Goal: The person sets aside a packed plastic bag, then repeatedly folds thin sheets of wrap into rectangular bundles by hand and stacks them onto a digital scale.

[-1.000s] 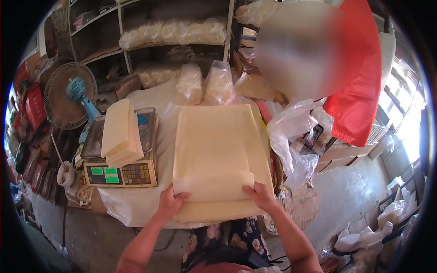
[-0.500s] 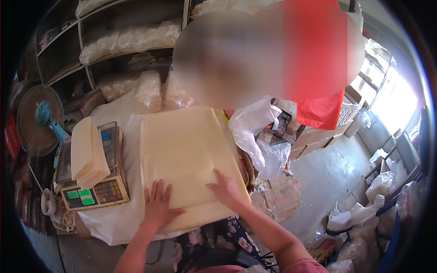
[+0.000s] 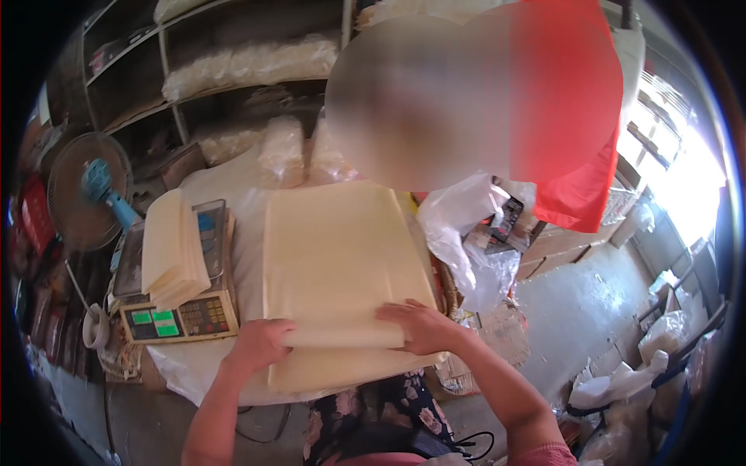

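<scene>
A wide stack of thin pale yellow sheets (image 3: 342, 248), resembling bean curd sheets, lies flat on the table in front of me. Across its near part runs a folded-over sheet (image 3: 346, 336), which forms a flat band. My left hand (image 3: 266, 340) grips the left end of this band with fingers closed. At the band's right end, my right hand (image 3: 418, 326) is closed round the edge, fingers on top. To the left, a folded stack of similar sheets (image 3: 172, 248) rests on a digital scale (image 3: 206, 314) with lit green displays.
Plastic-wrapped packs (image 3: 281, 151) stand behind the sheets. A fan (image 3: 97, 182) is at the far left, before shelves (image 3: 249, 101) with bagged goods. Right of the table are white plastic bags (image 3: 458, 217), a phone-like dark device (image 3: 507, 217) and flattened cardboard (image 3: 493, 349).
Both hands lay spread on the sheets before; now they grip the ends of a sheet whose near edge is folded over. The view has shifted slightly left.
</scene>
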`<state>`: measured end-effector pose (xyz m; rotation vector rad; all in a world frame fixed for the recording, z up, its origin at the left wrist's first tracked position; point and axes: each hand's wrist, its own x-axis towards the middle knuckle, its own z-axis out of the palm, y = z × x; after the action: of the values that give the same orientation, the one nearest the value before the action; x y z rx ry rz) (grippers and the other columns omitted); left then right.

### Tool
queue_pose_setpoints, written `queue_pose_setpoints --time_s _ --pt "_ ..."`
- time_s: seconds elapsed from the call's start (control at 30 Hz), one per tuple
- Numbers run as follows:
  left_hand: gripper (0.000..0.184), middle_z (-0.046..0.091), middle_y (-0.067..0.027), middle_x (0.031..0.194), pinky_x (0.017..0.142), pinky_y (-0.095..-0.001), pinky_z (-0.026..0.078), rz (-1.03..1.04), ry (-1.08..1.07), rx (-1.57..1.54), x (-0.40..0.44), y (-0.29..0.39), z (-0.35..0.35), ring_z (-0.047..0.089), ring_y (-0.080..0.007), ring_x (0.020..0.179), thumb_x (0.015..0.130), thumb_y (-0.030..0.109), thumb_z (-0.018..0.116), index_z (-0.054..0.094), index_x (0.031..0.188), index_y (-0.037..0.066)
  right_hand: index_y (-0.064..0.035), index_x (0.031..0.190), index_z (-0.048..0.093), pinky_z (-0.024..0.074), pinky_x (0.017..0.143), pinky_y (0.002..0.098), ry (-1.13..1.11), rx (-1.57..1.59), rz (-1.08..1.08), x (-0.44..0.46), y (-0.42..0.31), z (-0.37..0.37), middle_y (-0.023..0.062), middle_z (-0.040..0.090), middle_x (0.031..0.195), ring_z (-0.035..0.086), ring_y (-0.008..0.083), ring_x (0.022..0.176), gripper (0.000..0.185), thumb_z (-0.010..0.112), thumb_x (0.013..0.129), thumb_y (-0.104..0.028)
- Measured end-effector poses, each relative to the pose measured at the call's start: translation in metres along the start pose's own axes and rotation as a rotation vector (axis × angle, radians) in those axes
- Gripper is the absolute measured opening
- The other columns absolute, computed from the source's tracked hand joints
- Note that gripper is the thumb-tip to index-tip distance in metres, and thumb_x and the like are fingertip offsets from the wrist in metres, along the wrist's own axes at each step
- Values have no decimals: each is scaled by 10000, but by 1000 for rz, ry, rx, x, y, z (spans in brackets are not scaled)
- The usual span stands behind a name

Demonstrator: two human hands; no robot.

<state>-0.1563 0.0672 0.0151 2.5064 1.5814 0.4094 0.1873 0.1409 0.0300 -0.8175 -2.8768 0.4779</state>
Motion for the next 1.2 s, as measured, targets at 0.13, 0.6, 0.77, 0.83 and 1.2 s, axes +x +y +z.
queue_pose_setpoints --time_s 0.13,0.6,0.77,0.83,1.2 --pt "462 653 -115 1023 739 -302 524 -417 155 -762 -4 -2 -15 650 -214 853 732 99 746 540 1133 1 -81 1153 576 435 898 415 141 445 476 4 -9 -3 178 618 1063 566 340 1052 408 615 842 -342" --pt "552 459 -178 1308 1000 -438 359 -419 531 -110 48 -14 39 451 -286 1205 860 309 627 468 1331 68 -3 834 562 439 755 473 445 153 803 58 15 29 229 620 856 581 404 875 484 521 873 -483" --pt "567 332 -143 1461 1105 -532 153 -391 236 -2 63 -15 48 270 -274 1375 908 463 500 461 1344 101 -3 854 564 439 762 475 451 193 842 59 10 25 226 621 860 582 409 867 476 522 873 -476" --pt "565 340 -140 1457 1102 -542 154 -381 245 40 61 -16 53 279 -266 1372 909 457 501 457 1348 105 -5 874 565 442 764 474 451 204 851 61 3 21 226 622 842 585 414 853 467 525 872 -470" --pt "538 395 -116 1431 1105 -545 136 -363 273 124 64 -13 57 353 -253 1336 894 411 536 474 1328 100 -119 1419 337 149 1094 592 359 -158 481 82 2 50 189 230 1486 127 377 1402 548 416 951 -393"
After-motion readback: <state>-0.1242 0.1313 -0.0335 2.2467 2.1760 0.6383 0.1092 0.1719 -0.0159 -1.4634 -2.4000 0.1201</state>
